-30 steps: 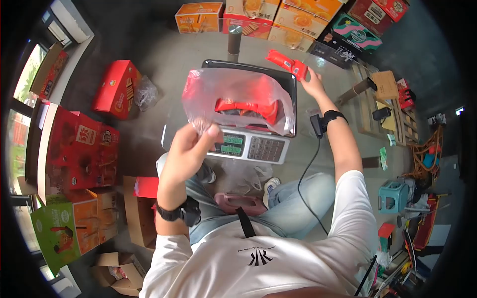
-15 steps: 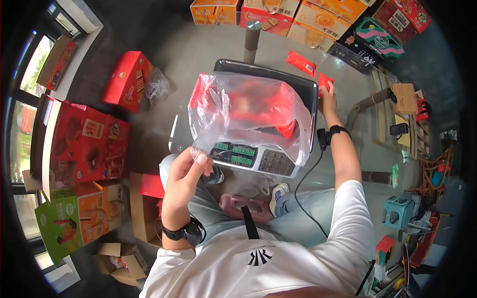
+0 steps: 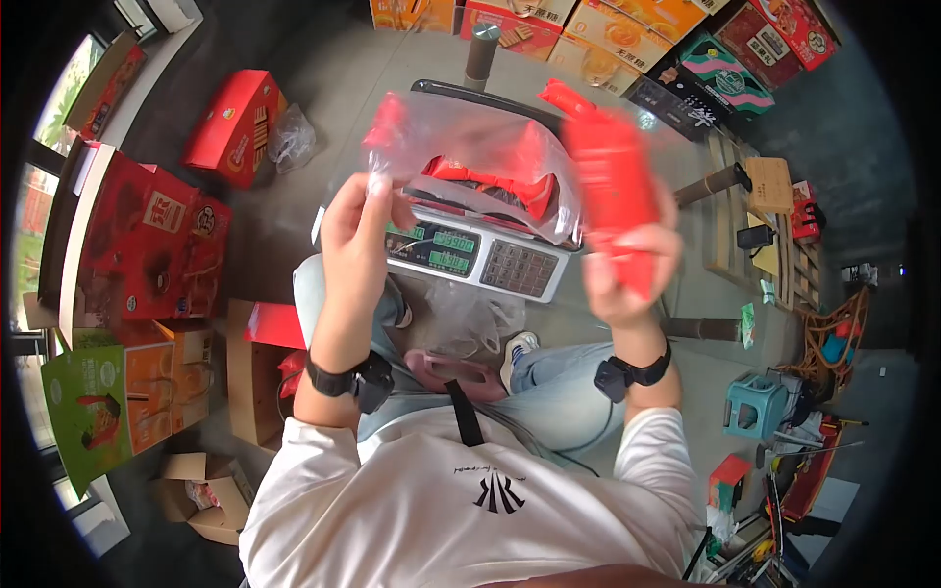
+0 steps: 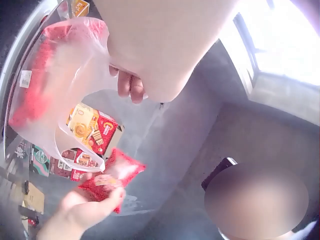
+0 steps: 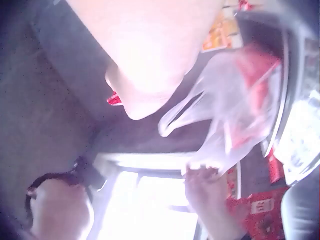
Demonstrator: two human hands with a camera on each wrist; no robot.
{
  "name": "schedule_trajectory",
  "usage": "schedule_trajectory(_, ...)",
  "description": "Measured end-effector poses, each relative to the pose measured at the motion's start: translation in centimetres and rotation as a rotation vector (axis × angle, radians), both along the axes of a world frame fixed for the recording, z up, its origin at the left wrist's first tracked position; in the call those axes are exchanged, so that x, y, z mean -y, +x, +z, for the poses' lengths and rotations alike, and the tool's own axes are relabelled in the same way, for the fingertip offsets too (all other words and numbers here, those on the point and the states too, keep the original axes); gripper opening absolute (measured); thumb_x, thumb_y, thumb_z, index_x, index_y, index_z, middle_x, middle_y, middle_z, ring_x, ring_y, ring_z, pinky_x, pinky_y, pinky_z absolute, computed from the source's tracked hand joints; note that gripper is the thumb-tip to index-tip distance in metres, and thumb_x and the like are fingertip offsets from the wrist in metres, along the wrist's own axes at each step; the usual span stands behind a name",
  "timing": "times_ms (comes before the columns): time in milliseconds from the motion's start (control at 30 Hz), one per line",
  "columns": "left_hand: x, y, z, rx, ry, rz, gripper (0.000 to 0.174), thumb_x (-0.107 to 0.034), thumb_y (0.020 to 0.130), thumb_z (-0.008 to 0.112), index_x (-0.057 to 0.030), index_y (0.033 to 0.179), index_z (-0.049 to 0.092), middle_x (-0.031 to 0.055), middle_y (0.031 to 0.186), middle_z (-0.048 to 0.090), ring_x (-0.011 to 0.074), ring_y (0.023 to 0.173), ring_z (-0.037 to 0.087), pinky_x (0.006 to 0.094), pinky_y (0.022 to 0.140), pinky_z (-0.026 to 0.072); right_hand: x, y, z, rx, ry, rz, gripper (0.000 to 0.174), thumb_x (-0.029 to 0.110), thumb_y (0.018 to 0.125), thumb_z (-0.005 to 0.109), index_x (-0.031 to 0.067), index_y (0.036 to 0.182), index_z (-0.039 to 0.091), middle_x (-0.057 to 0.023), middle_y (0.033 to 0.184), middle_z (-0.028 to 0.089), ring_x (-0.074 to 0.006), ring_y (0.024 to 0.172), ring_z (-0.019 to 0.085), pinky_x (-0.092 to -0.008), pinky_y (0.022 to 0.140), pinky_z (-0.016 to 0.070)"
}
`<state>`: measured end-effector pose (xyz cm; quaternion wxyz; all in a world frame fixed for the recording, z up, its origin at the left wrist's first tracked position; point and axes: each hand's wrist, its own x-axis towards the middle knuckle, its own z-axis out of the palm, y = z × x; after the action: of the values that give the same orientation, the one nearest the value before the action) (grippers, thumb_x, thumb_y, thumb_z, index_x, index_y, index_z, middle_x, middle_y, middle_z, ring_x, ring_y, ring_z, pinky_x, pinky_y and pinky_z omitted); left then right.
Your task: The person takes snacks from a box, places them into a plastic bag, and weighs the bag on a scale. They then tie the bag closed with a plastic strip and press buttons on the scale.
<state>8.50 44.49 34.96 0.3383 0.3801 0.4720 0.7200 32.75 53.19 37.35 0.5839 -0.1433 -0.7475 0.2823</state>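
A translucent plastic bag (image 3: 470, 127) with red packets inside lies on a digital scale (image 3: 451, 250). My left hand (image 3: 358, 230) pinches the bag's near left edge between thumb and fingers. My right hand (image 3: 642, 260) grips a red packet (image 3: 610, 171) in the air, right of the bag; the packet is blurred in the head view. From the left wrist the same red packet (image 4: 117, 172) shows crinkled ends, next to the bag's hanging handle. Another red packet (image 3: 567, 96) lies beyond the scale's far right corner.
The scale stands on a glass table with round posts (image 3: 480, 54). Colourful cartons (image 3: 608, 39) line the far side, and large red cartons (image 3: 157, 245) stand at the left. A blue stool (image 3: 755, 404) is on the floor at right; a pink one (image 3: 456, 375) stands between the legs.
My right hand has picked up a red packet beside the scale and brought it back towards me. My left hand keeps hold of the bag's edge, and the bag's mouth has shifted.
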Motion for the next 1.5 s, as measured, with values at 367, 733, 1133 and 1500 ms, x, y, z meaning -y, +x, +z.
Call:
schedule_trajectory(367, -1.9, -2.1, 2.1, 0.055, 0.028, 0.161, 0.024, -0.021, 0.098, 0.049, -0.0027, 0.083, 0.050, 0.0021, 0.073, 0.061, 0.0039, 0.052, 0.049, 0.0179, 0.047, 0.0386, 0.3, -8.6, 0.5, 0.902, 0.206, -0.158, 0.037, 0.023, 0.073, 0.070, 0.0144, 0.104, 0.053, -0.0122, 0.122, 0.056, -0.0327, 0.080, 0.066, -0.0414, 0.063, 0.0562)
schedule_trajectory(733, -0.6, -2.6, 1.3, -0.026, 0.022, -0.018, 0.022, -0.015, 0.092, 0.059, -0.0022, 0.109, 0.058, -0.0021, 0.079, 0.057, 0.0040, 0.063, 0.050, 0.0194, 0.055, 0.0405, -3.7, -7.5, -2.7, 0.532, 0.276, -0.389, 0.022, 0.013, 0.080, 0.066, 0.0035, 0.099, 0.060, -0.0124, 0.091, 0.065, -0.0263, 0.078, 0.064, -0.0378, 0.069, 0.0509)
schedule_trajectory(1133, 0.6, -4.3, 1.0, -0.054, -0.025, -0.143, 0.040, -0.013, 0.089, 0.053, 0.0065, 0.125, 0.052, 0.0023, 0.075, 0.057, 0.0072, 0.058, 0.051, 0.0230, 0.061, 0.0466, -26.7, -2.3, -10.0, 0.933, -0.639, -0.385, 0.033, 0.019, 0.085, 0.062, -0.0004, 0.111, 0.054, -0.0159, 0.095, 0.066, -0.0222, 0.087, 0.066, -0.0348, 0.077, 0.0522)
schedule_trajectory(1500, -1.3, -5.5, -0.9, -0.074, -0.073, -0.400, 0.036, -0.005, 0.084, 0.055, 0.0043, 0.119, 0.059, 0.0226, 0.134, 0.050, 0.0318, 0.125, 0.048, 0.0400, 0.102, 0.0372, -40.8, -0.1, -18.5, 1.363, -0.463, -0.309, 0.074, 0.026, 0.074, 0.076, 0.0020, 0.133, 0.039, -0.0200, 0.129, 0.051, -0.0270, 0.119, 0.050, -0.0360, 0.100, 0.0399)
